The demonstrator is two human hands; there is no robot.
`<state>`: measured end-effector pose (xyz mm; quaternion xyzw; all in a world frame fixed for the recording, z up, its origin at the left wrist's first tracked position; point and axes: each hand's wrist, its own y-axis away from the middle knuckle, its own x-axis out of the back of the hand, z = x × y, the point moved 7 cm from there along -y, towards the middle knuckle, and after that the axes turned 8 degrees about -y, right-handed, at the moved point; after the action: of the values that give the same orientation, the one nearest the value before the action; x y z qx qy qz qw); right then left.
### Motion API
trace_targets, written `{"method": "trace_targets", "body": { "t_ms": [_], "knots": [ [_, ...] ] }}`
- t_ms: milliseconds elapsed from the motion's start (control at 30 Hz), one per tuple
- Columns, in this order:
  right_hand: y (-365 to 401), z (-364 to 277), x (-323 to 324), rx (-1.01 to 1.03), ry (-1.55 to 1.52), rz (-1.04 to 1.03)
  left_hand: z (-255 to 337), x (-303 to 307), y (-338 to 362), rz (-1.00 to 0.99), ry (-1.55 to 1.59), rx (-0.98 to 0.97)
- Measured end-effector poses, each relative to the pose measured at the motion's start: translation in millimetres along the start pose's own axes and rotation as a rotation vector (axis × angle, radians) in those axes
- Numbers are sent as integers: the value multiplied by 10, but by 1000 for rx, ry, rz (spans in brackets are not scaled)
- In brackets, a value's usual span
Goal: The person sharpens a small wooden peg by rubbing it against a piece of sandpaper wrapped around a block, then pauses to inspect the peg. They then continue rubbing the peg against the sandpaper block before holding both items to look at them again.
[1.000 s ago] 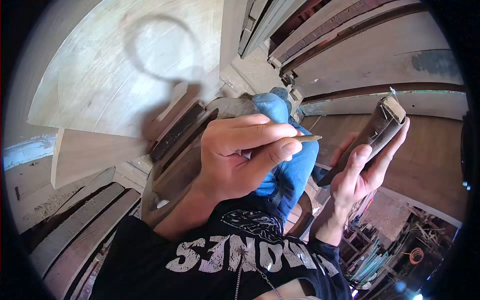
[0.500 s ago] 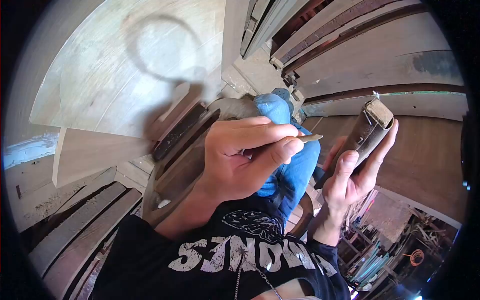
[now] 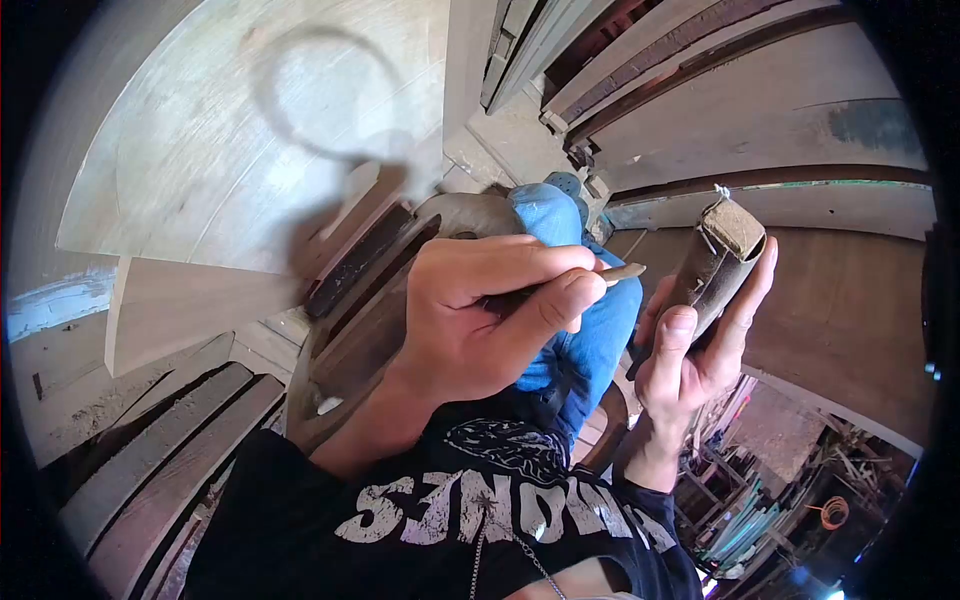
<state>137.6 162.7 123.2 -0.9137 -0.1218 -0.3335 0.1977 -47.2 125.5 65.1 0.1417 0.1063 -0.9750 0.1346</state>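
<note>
Thin stick (image 3: 622, 271) and brown roll (image 3: 718, 255) are the two held things, and we only have the head view.

Head view: the left hand (image 3: 480, 320) sits mid-frame, closed tight on the stick. Its thumb presses from the near side and its curled fingers fold over from the far side. Only the pale pointed tip of the stick pokes out to the right, past the thumb. We can't see the rest of it inside the fist.

The right hand (image 3: 690, 360) is just right of it, wrapped around the lower part of the roll. The thumb lies along the left face and the fingers go up the right side. The roll stands tilted, with its tan flat end up and far and a bit of thread sticking off the top.

The stick tip points at the roll, close to it with a small gap, not touching. The hands are near each other but apart, each clamped on its own thing.

Behind the hands, farther off, we see a knee in blue jeans (image 3: 560, 215). A black shirt (image 3: 450, 510) with white letters fills the near bottom edge. A curved dark wooden piece (image 3: 355, 335) lies under the left forearm. A big round pale board (image 3: 200, 150) with a ring-shaped shadow on it sits far left. Dark planks (image 3: 150, 480) are near left, and long stacked boards (image 3: 760, 110) run across the far right. A small orange coil (image 3: 830, 512) is at near right, blurry.
</note>
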Motion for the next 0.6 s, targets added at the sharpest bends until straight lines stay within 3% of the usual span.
{"method": "trace_targets", "body": {
  "t_ms": [200, 600],
  "knots": [
    [20, -1, 0, 18, 40, -37, -1, 3, 12, -29, 4, 64],
    [12, -74, -58, 0, 3, -44, -38, 15, 38, -50, 24, 15]
  ]
}}
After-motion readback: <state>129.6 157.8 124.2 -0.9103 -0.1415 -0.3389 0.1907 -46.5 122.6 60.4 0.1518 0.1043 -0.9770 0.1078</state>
